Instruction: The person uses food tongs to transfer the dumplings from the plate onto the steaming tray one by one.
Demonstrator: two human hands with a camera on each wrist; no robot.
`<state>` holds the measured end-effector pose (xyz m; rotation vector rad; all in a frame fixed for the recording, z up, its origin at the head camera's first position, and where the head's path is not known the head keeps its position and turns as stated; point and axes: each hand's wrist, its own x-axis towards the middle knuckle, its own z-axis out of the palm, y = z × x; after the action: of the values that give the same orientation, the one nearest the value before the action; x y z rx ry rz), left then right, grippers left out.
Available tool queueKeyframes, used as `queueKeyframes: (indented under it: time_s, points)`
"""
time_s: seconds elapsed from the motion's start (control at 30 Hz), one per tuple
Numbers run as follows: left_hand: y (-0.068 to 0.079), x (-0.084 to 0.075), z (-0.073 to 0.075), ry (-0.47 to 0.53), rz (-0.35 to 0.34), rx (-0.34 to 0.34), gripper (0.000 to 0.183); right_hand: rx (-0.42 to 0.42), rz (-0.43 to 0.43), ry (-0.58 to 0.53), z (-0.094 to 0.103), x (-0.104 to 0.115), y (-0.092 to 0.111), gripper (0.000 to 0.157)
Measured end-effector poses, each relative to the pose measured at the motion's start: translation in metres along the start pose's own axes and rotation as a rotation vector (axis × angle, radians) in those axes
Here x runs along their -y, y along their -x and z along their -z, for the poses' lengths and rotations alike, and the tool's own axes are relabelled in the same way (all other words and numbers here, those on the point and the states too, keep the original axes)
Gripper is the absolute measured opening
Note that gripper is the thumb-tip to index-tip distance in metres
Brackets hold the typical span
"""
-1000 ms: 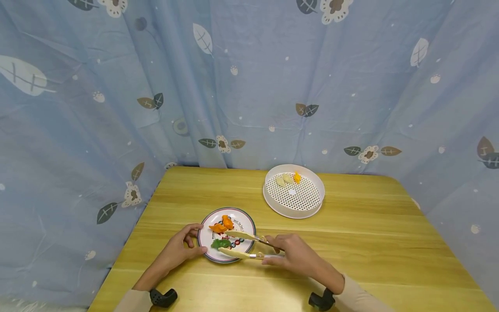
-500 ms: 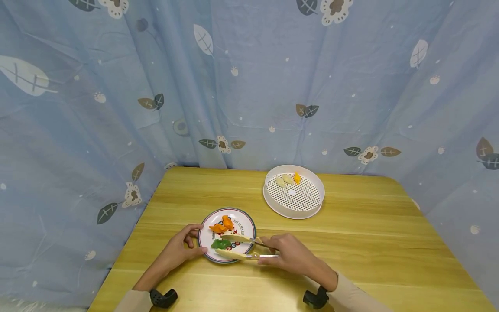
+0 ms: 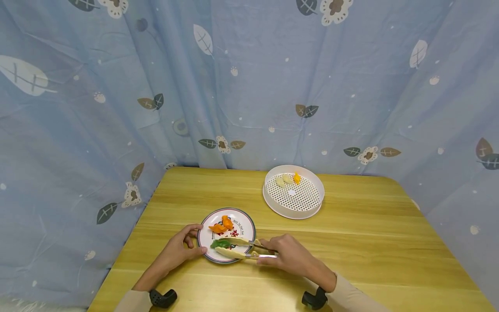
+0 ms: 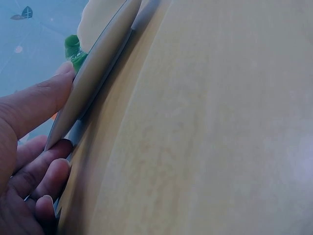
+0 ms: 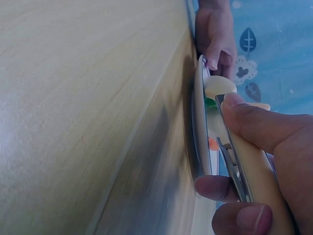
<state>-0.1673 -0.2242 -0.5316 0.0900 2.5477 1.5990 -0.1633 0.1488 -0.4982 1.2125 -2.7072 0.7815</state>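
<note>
A white plate (image 3: 244, 223) with a dark striped rim sits on the table. My left hand (image 3: 181, 246) grips its left edge, thumb (image 4: 49, 100) on the rim and fingers curled underneath. My right hand (image 3: 290, 255) holds a pair of metal tongs with cream tips (image 3: 230, 252) over the plate. Between the tips lies a green dumpling (image 3: 219, 244), partly covered by them in the head view. Two orange dumplings (image 3: 222, 225) lie beyond it on the plate. In the right wrist view, the tongs' handle (image 5: 257, 176) lies between thumb and fingers.
At the back right of the table stands a round white steamer tray (image 3: 269, 203) with a holed base. It holds two pale dumplings (image 3: 284, 180) and a yellow-orange dumpling (image 3: 297, 178). A blue patterned curtain (image 3: 257, 86) hangs behind the wooden table (image 3: 370, 234).
My right hand has moved left with the tongs, and their tips have come closer together around the green dumpling. My left hand has stayed on the plate.
</note>
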Motion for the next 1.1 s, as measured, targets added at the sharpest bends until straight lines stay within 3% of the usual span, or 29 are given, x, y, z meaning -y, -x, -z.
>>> queueKeyframes:
  time_s: [0.3, 0.53, 0.77, 1.1]
  points:
    - [0.000, -0.001, 0.001, -0.009, 0.005, -0.001, 0.072, -0.023, -0.018, -0.031, 0.002, 0.001, 0.002, 0.053]
    - [0.001, -0.002, 0.001, -0.004, -0.003, 0.009, 0.071, -0.072, 0.017, -0.033, 0.006, 0.001, 0.002, 0.036]
    - [0.003, -0.002, 0.001, -0.009, 0.002, 0.005, 0.072, -0.070, -0.015, -0.037, 0.012, 0.000, 0.004, 0.042]
    - [0.002, -0.002, 0.000, -0.002, -0.004, 0.002, 0.071, -0.138, -0.032, -0.035, 0.023, -0.004, 0.004, 0.054]
